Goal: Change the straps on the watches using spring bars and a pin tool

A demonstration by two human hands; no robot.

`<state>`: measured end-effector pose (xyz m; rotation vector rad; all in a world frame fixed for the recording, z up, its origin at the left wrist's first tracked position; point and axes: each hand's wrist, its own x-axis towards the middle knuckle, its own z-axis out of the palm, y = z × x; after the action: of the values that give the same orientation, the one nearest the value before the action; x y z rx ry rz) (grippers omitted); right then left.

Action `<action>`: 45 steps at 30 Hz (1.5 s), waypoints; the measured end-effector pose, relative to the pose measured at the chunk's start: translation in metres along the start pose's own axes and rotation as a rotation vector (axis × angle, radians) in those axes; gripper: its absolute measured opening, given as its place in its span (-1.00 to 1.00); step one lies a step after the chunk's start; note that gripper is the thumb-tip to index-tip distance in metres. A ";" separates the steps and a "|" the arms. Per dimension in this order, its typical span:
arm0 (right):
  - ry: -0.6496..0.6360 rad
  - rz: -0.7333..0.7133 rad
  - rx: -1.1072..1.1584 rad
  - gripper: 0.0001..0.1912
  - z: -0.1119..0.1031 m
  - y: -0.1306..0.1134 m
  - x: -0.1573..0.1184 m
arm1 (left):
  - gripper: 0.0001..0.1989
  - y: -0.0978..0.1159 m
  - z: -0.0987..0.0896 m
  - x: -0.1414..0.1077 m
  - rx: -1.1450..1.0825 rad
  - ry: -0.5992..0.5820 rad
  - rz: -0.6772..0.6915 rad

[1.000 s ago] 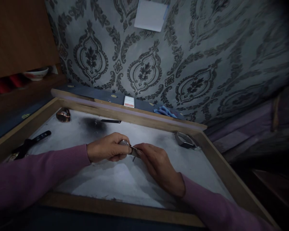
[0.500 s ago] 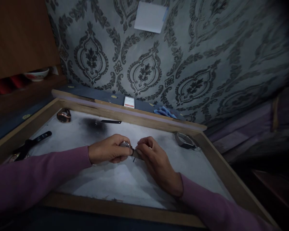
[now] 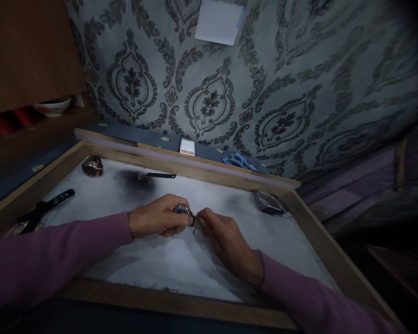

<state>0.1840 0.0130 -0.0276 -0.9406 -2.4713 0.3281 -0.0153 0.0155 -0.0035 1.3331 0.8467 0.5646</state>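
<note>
A round watch (image 3: 182,209) is gripped in my left hand (image 3: 160,215), thumb and fingers wrapped round its case. Just to the right, my right hand (image 3: 228,239) pinches the dark strap (image 3: 197,223) beside the watch case. A thin dark piece sticks down below the strap; what it is I cannot make out. Both hands are above the white bottom of a wooden tray (image 3: 181,297). A narrow black strap (image 3: 160,175) lies on the tray bottom beyond them.
A rose-gold watch (image 3: 92,167) lies at the back left, a black-strapped watch (image 3: 48,208) at the left, a mesh-band watch (image 3: 270,204) at the right. Behind the tray rim are a blue cloth (image 3: 240,161) and a small white box (image 3: 187,147).
My right fingers have closed in lower on the strap, and its fingertips no longer stand raised. My left hand has hardly moved, and the watch face has tilted slightly.
</note>
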 end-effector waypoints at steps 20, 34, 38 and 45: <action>-0.104 0.035 0.101 -0.77 -0.005 -0.001 -0.002 | -0.80 -0.008 -0.003 0.000 -0.021 -0.092 0.020; -0.114 -0.113 -0.021 -0.75 -0.005 0.005 -0.003 | -0.77 -0.017 -0.001 0.002 -0.165 -0.123 -0.055; -0.094 -0.176 -0.040 -0.74 -0.005 0.005 -0.003 | -0.75 -0.018 -0.001 0.002 -0.177 -0.127 -0.092; -0.074 -0.217 -0.033 -0.72 -0.006 0.006 -0.004 | -0.70 -0.019 -0.001 0.002 -0.222 -0.144 -0.162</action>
<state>0.1929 0.0151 -0.0259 -0.6756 -2.6237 0.2542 -0.0172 0.0146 -0.0227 1.0787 0.7431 0.4174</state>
